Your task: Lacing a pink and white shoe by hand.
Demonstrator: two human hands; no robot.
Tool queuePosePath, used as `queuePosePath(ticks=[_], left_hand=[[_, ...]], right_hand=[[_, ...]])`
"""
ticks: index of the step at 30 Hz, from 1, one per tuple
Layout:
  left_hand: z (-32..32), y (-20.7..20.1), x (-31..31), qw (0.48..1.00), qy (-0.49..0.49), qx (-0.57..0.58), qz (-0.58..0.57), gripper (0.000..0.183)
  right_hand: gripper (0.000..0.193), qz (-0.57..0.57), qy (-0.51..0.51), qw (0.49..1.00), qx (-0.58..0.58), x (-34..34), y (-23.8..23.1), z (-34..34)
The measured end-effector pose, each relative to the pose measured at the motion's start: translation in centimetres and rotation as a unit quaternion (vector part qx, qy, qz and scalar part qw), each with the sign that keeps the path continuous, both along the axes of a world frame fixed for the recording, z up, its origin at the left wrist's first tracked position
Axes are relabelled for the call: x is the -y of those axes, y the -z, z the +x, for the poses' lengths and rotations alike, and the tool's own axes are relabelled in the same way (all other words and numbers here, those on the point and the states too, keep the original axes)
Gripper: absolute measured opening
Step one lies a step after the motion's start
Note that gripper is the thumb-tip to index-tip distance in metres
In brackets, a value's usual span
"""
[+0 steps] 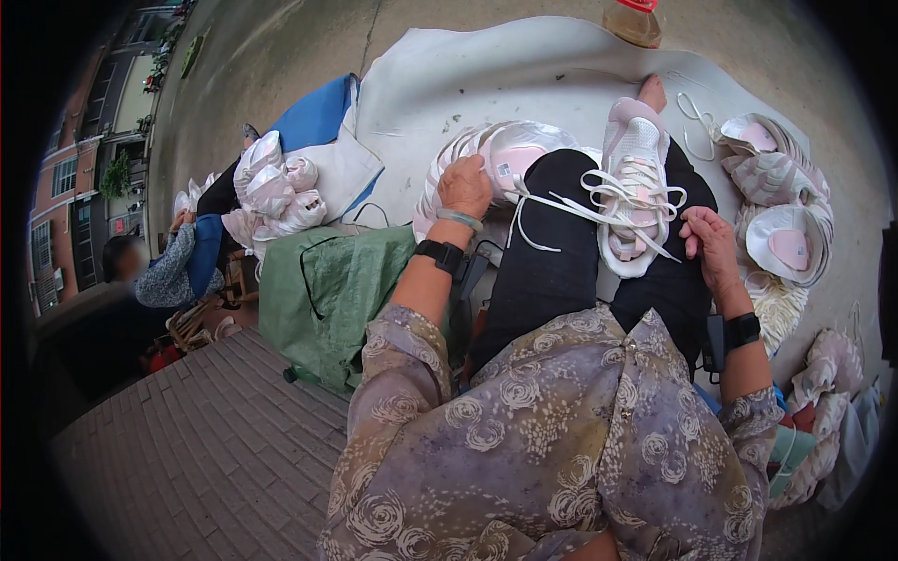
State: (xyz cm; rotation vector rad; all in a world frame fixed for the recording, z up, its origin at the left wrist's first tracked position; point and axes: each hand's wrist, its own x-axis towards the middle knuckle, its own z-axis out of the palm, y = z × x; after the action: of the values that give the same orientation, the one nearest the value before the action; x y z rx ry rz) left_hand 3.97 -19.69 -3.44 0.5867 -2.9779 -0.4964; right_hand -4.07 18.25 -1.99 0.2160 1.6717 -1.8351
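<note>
The left hand (465,184) is resting, fingers curled, on a pink-and-white sneaker upper (510,154); the right hand (709,238) is pinching a white lace (613,217) of the laced pink-and-white sneaker (636,187) lying on the lap.

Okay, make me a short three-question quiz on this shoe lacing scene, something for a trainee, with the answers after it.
1. True or false: the laced shoe lies on the person's lap.
2. What does the left hand rest on? A) the bottle B) a shoe upper C) the green sack
3. Fill in: the right hand is beside the loose ends of the white ____.

Key:
1. True; it lies across the black trousers.
2. B; the upper is pink and white, the bottle stands far off on the white sheet, and the sack lies to the left.
3. Laces.
</note>
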Motion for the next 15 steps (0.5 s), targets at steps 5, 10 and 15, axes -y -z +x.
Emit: queuePosePath(ticks=[5, 10, 15], left_hand=[[-6.0, 2.1, -0.1, 0.982, 0.165, 0.054, -0.072, 0.019], [-8.5, 4.8, 0.3, 0.957, 0.104, 0.211, -0.169, 0.019], [-9.1, 4.3, 0.7, 0.938, 0.117, 0.272, -0.181, 0.019]], right_hand=[[0.014, 0.011, 0.004, 1.0, 0.002, 0.4, 0.3, -0.2], [0.013, -0.001, 0.016, 1.0, 0.023, 0.1, 0.1, -0.6], [0.017, 0.0, 0.011, 0.999, 0.035, -0.3, 0.0, -1.3]])
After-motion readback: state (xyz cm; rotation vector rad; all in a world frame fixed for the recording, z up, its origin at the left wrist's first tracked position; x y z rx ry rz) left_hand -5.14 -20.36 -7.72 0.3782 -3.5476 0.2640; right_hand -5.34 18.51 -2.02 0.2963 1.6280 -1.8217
